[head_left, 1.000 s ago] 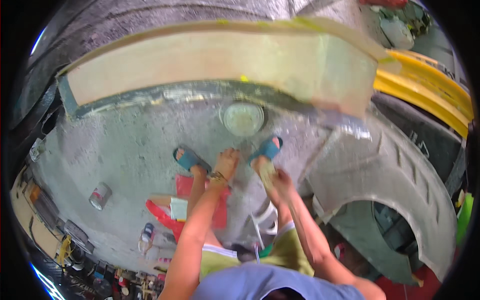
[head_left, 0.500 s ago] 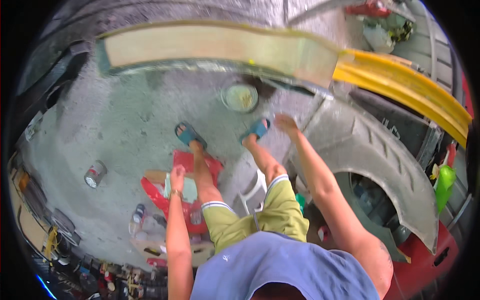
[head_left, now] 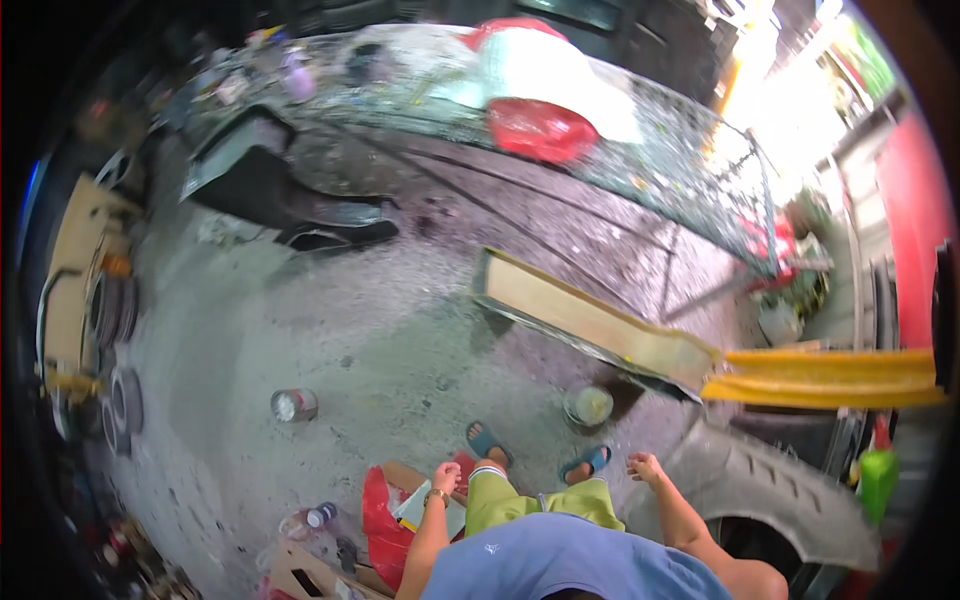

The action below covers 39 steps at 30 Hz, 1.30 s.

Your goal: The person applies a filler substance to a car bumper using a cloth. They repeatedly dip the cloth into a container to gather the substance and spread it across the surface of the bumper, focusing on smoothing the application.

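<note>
My left hand [head_left: 445, 476] hangs at my hip with the fingers curled in and nothing in it, just above a red bag [head_left: 383, 517] and a pale flat card on the ground. My right hand [head_left: 645, 467] is held out to the side with fingers apart and empty, close to the tread of a large grey tyre [head_left: 770, 492] without touching it. My feet in blue sandals [head_left: 484, 440] stand on the concrete between the two hands. A small round tin of pale paste [head_left: 588, 405] sits just ahead of my right foot.
A long beige panel [head_left: 590, 322] lies ahead, joined to yellow beams [head_left: 830, 375] at right. A metal can [head_left: 293, 404] stands to the left, a bottle [head_left: 318, 515] near the bag. A red and white vehicle [head_left: 545, 90] is far ahead, stacked wheels [head_left: 110, 310] far left.
The view has swung up and away from the ground by my feet. My left hand drew back to my hip and my right hand came off the tyre to hang beside it.
</note>
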Each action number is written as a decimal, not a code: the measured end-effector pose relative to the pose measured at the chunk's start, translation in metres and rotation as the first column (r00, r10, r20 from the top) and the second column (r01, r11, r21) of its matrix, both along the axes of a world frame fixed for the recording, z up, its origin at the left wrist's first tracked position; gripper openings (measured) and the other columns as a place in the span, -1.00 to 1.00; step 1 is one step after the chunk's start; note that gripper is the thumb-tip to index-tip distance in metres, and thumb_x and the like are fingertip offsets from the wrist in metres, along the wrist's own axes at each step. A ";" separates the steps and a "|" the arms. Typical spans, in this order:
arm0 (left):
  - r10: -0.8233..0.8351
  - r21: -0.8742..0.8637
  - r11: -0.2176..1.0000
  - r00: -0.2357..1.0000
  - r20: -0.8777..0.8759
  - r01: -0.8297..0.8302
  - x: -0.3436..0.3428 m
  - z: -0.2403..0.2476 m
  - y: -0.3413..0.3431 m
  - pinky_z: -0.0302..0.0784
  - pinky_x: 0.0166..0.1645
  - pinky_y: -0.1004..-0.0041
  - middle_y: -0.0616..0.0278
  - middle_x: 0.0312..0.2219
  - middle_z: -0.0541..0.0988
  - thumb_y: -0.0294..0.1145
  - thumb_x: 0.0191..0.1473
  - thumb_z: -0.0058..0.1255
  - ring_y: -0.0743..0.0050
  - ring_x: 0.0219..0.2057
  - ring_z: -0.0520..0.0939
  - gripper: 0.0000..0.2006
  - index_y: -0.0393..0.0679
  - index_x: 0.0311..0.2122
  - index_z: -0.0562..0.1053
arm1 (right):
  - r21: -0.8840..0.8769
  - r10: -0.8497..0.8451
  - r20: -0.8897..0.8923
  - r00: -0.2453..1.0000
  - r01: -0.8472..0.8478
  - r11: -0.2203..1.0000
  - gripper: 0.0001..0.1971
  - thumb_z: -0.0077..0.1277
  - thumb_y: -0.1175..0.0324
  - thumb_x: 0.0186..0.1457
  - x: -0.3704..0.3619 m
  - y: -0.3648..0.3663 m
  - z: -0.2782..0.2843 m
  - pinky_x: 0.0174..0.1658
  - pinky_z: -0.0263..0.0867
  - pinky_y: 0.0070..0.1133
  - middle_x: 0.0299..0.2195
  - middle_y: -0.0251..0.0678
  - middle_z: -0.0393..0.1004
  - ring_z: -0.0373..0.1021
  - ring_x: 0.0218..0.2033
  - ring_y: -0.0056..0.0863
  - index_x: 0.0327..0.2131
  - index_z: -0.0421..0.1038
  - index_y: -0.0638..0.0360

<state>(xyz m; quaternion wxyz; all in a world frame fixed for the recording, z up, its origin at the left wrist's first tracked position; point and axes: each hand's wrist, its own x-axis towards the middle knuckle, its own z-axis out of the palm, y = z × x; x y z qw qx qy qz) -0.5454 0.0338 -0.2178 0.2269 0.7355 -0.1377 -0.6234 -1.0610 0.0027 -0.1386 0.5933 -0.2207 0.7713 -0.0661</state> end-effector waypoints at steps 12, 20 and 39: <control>0.544 -0.216 0.820 0.839 0.006 -0.530 0.124 0.026 -0.024 0.34 -0.50 0.52 0.34 -0.57 0.46 -0.26 0.02 -0.04 0.62 -0.57 0.41 -0.78 -0.16 -0.27 0.42 | -0.248 0.484 0.143 0.864 -0.442 0.862 -0.65 -0.06 0.37 0.06 0.206 -0.161 0.110 -0.34 0.33 -0.65 -0.32 -0.38 0.44 0.38 -0.39 -0.62 -0.06 0.27 0.21; 0.725 -0.196 0.688 0.671 0.154 -0.699 0.157 0.012 0.080 0.37 -0.52 0.59 0.37 -0.51 0.50 -0.22 0.04 -0.05 0.59 -0.51 0.48 -0.77 -0.13 -0.27 0.46 | 0.084 0.642 0.220 0.735 -0.670 0.738 -0.89 -0.06 0.52 -0.21 0.187 -0.233 0.007 -0.72 0.18 -0.54 -0.70 -0.34 0.36 0.29 -0.74 -0.54 -0.53 0.47 0.19; 0.872 -0.010 0.480 0.479 -0.101 -0.877 0.315 0.067 -0.102 0.47 -0.44 0.48 0.13 -0.40 0.49 -0.22 0.06 -0.03 0.38 -0.43 0.55 -0.73 -0.17 -0.21 0.34 | -0.343 0.744 0.122 0.657 -0.675 0.653 -0.72 -0.09 0.39 0.03 0.518 -0.509 0.025 -0.55 0.29 -0.61 -0.53 -0.27 0.45 0.35 -0.59 -0.57 -0.15 0.35 0.23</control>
